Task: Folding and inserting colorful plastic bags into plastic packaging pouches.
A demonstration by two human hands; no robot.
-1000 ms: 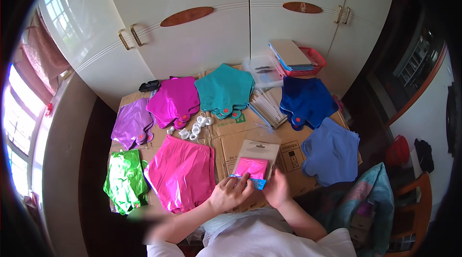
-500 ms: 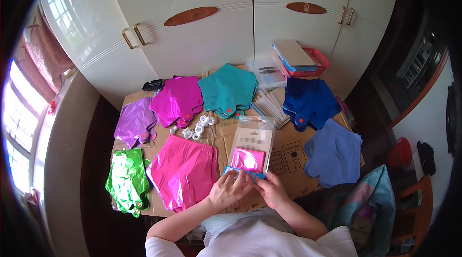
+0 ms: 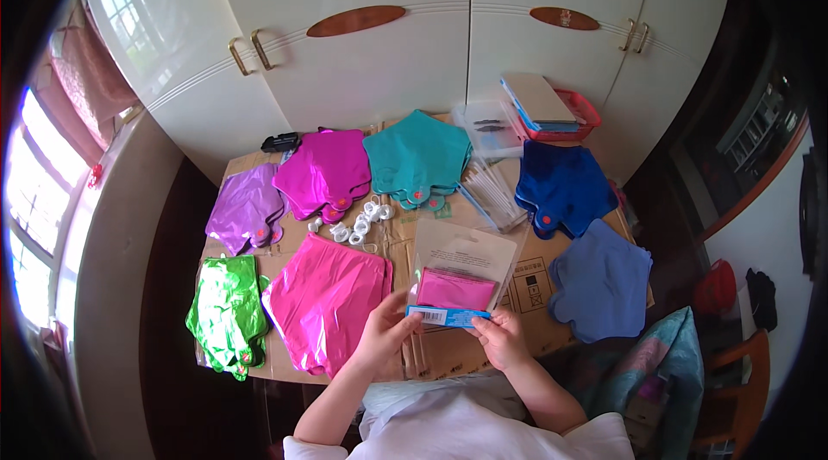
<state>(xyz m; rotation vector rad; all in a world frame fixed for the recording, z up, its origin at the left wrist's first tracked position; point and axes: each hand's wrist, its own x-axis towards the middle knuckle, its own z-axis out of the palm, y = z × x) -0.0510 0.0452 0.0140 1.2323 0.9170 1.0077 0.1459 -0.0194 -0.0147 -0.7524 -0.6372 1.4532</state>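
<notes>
At the far left of the cardboard-covered tabletop (image 3: pixel 448 356) lay a crumpled green foil balloon (image 3: pixel 226 313), and behind it a flat purple foil balloon (image 3: pixel 246 217). Next to the green one a large hot-pink foil balloon (image 3: pixel 326 298) lay flat, its near edge just beside the left hand (image 3: pixel 384 331). Further back sat a magenta foil balloon (image 3: pixel 326 171) with a small black object (image 3: pixel 281 143) near its far corner, and a cluster of small white rings (image 3: pixel 355 225) lay between the magenta and hot-pink ones.

The left hand had its fingers (image 3: pixel 398 312) closed on the lower left corner of a clear packet (image 3: pixel 455 275) holding a folded pink balloon; the packet was raised just above the near middle of the tabletop, its blue bottom strip toward the person. The right hand (image 3: pixel 498 337) pinched the same strip at its right end.

Behind the packet lay a teal foil balloon (image 3: pixel 418 156), then a stack of clear sleeves (image 3: pixel 493 193). Further right came a dark blue foil balloon (image 3: pixel 562 186), a pale blue foil balloon (image 3: pixel 602 281) nearer the person, and at the back a red tray (image 3: pixel 580 108) carrying flat packs
</notes>
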